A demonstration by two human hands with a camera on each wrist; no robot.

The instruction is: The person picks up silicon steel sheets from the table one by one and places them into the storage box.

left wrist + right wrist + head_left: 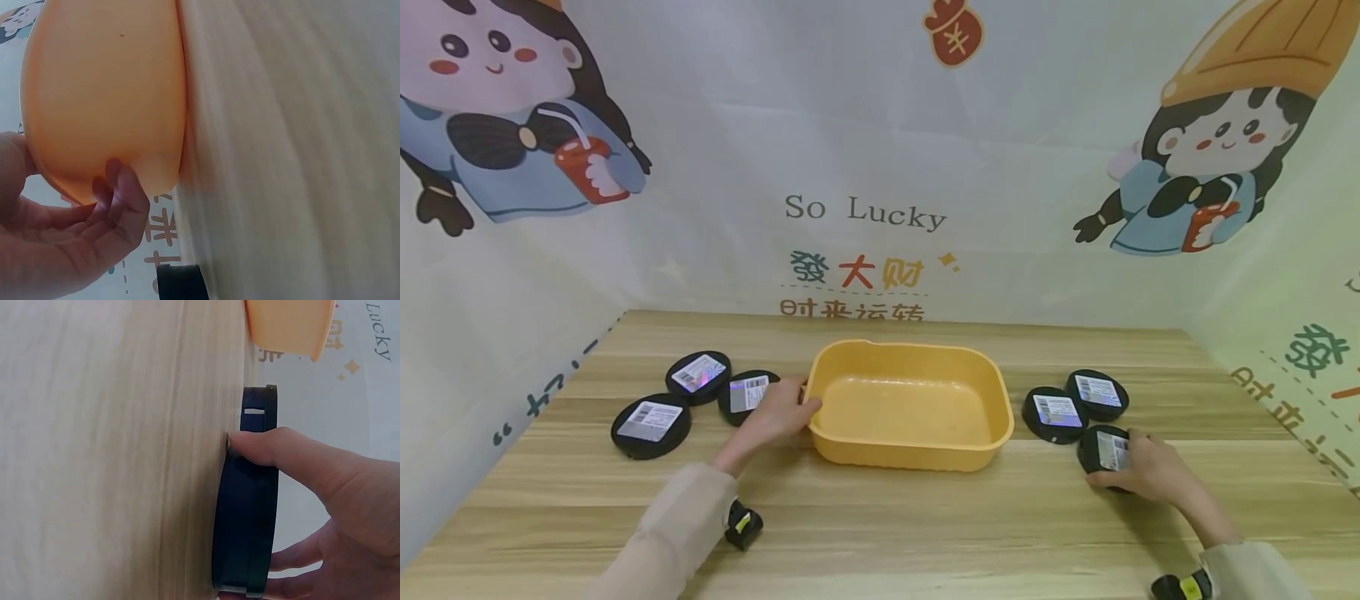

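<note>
A yellow plastic basin [910, 408] stands at the middle of the wooden table, nothing in it. My left hand [781, 408] holds its left rim, thumb over the edge; in the left wrist view the fingers curl against the basin's outer wall [106, 94]. To the right, my right hand [1153, 468] grips a round black case [1111, 450] with a white barcode label by its sides. The right wrist view shows the thumb along the dark side wall [247, 512] of that case. Two more such cases, one nearer the basin [1055, 414] and one behind [1097, 394], lie next to it.
Left of the basin lie three more round black labelled cases, at the front [651, 426], at the back [698, 377] and partly behind my left hand [747, 396]. A printed cloth backdrop [865, 150] encloses the table [880, 533] at the back and sides.
</note>
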